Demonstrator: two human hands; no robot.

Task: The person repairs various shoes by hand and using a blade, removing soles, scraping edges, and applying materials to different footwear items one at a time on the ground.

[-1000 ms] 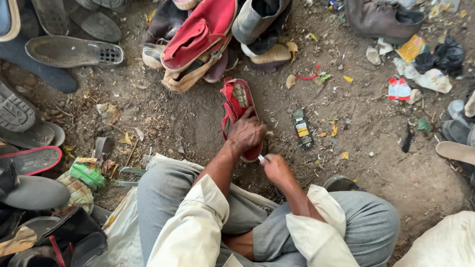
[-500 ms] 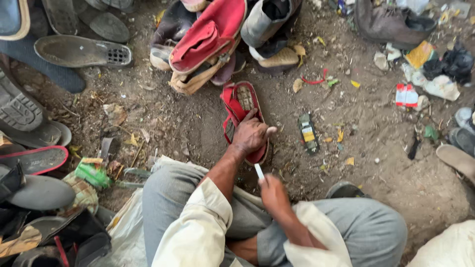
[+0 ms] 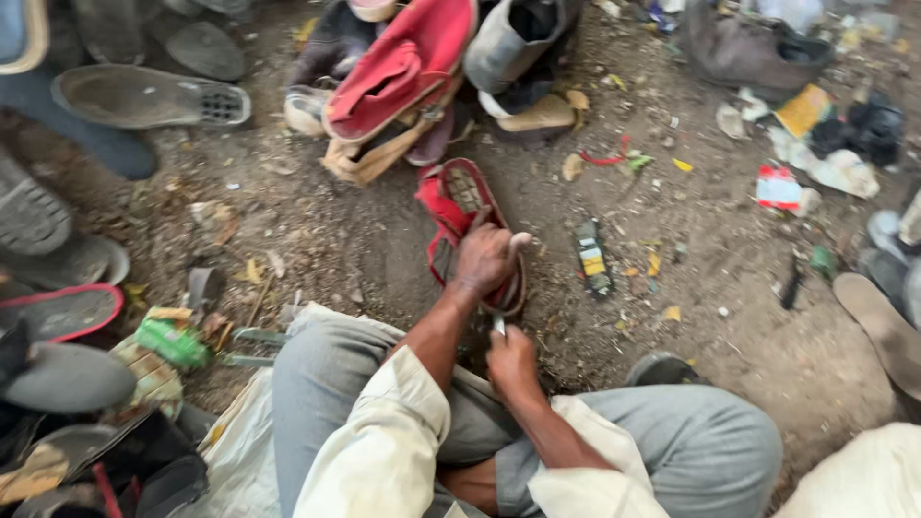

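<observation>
Left hand (image 3: 487,259) pressed flat on the worn red sandal with a tan insole (image 3: 467,223), fingers curled down over its heel end, thumb stuck out to the right. Sandal lay on the bare dirt ground (image 3: 365,240), toe pointing away from the knees, just in front of the grey trousers (image 3: 336,393).

Right hand (image 3: 511,360) closed tight round a small pale-handled tool (image 3: 499,326) (blade or awl, too blurred to tell), tip right at the sandal's near edge, just under the left hand. Both forearms bare, cream sleeves (image 3: 384,460) rolled back.

W/ the sandal as landmark:
- just beyond it, a heap of shoes: red canvas shoe w/ tan sole (image 3: 403,72) on top, grey boot (image 3: 513,43) beside that.
- right of it, near, a small dark flat packet w/ a yellow label (image 3: 592,259) on the dirt.
- further right, well apart, a red-and-white crumpled wrapper (image 3: 779,189) and a yellow card scrap (image 3: 804,110).
- far right, a tan shoe sole (image 3: 883,331) at the frame edge.
- left of it, well apart, a grey perforated slipper (image 3: 144,96), a black sole w/ red rim (image 3: 58,312), and a green crumpled packet (image 3: 171,342) near the left knee.
- beyond-right, a brown leather shoe (image 3: 748,43).
</observation>
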